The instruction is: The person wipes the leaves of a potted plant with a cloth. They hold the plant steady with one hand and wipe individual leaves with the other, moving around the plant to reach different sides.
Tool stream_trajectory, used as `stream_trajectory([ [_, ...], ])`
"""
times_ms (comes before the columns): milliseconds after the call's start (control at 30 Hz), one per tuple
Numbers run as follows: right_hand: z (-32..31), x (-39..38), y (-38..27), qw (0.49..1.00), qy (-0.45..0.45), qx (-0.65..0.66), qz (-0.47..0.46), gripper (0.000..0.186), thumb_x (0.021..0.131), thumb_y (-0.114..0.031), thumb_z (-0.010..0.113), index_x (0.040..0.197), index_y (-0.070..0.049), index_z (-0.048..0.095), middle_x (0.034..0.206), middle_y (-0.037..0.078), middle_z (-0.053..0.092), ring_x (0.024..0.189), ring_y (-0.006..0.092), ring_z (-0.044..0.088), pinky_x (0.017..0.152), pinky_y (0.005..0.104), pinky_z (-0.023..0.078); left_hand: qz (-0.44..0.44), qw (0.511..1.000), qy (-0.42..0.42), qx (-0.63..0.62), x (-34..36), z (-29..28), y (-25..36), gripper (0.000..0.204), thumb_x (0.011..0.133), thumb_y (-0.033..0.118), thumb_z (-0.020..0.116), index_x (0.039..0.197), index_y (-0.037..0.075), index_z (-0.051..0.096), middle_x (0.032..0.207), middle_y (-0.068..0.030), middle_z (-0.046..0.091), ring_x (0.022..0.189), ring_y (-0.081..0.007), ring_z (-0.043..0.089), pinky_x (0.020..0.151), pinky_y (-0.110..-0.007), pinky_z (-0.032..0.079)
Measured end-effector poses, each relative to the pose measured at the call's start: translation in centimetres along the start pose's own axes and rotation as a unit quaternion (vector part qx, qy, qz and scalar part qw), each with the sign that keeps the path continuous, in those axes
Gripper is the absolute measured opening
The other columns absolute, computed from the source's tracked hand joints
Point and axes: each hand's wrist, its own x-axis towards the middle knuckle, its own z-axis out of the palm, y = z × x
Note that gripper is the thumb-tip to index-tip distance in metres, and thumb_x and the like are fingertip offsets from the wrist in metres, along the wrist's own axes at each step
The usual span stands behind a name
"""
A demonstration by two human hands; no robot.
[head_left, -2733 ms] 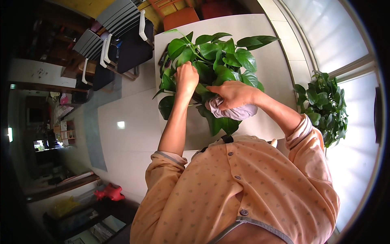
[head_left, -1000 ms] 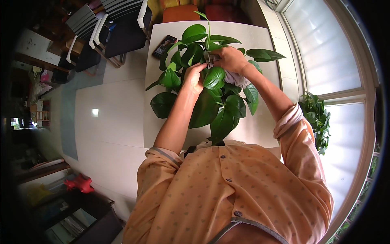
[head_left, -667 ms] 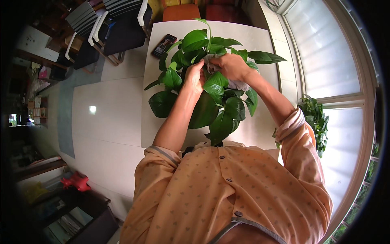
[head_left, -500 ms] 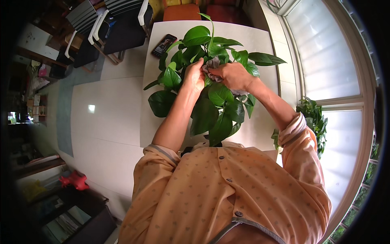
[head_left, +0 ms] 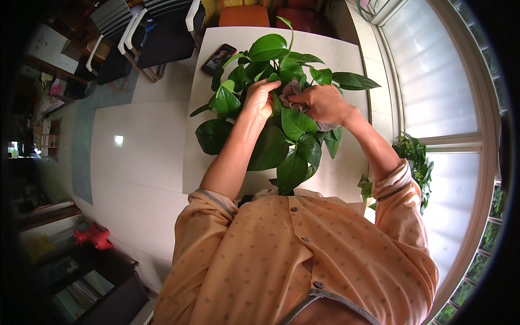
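Note:
A leafy green potted plant [head_left: 295, 124] with broad glossy leaves spreads over a white table [head_left: 216, 173]; its pot is hidden beneath the foliage. Among the upper leaves, my left hand [head_left: 260, 99] is closed, thumb and fingers pinching a leaf [head_left: 274, 78] at its edge. Just to the right, my right hand [head_left: 325, 105] grips a crumpled grey-brown cloth [head_left: 292, 93], pressing it in among the leaves. Part of the cloth hangs out below the right palm. A small gap separates the two hands.
A dark phone [head_left: 219, 59] lies at the table's far left. Chairs with black seats [head_left: 165, 40] stand beyond it, and an orange chair [head_left: 244, 16] is at the far edge. Another leafy plant [head_left: 414, 162] grows by the window [head_left: 433, 70] on the right.
My right hand and the cloth have shifted slightly right, away from my left hand. A leaf now shows at my left fingertips, where the cloth was close before.

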Motion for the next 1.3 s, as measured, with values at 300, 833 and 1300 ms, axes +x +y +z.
stream_trajectory([
  [300, -1.4, -1.2, -0.1, 0.999, 0.025, -0.012, 0.027, 0.039, 0.074, -0.021, 0.065, 0.113, -0.027, 0.068, 0.077, 0.011, 0.067, 0.072, 0.0303, 0.064, 0.066, 0.0394, 0.05, -0.007, 1.0, -0.004, -0.022, 0.0, -0.2, 0.2, 0.018, 0.088, 0.0, 0.054, 0.104, 0.006, 0.061, 0.095, -0.0052, 0.065, 0.088, -0.0177, 0.063, 0.079, -0.033, 0.053],
  [833, 0.9, -1.4, -0.6, 0.995, -0.1, -0.006, 0.003, 0.039, 0.067, -0.006, 0.061, 0.103, -0.019, 0.072, 0.08, 0.012, 0.067, 0.08, 0.032, 0.065, 0.07, 0.0401, 0.051, 0.08, 0.989, 0.047, 0.112, 0.1, -0.7, -0.1, 0.014, 0.088, -0.001, 0.053, 0.098, -0.002, 0.062, 0.089, -0.0069, 0.065, 0.074, -0.0156, 0.061, 0.065, -0.029, 0.05],
  [1300, -1.1, -10.9, 1.7, 0.944, 0.223, 0.234, 0.072, 0.047, 0.07, -0.004, 0.068, 0.117, -0.007, 0.064, 0.098, 0.018, 0.068, 0.083, 0.0292, 0.067, 0.077, 0.0352, 0.052, 0.247, 0.768, 0.149, 0.571, -5.1, 0.8, 1.1, 0.03, 0.088, 0.006, 0.06, 0.116, -0.006, 0.059, 0.09, -0.0084, 0.069, 0.075, -0.0089, 0.058, 0.068, -0.025, 0.047],
])
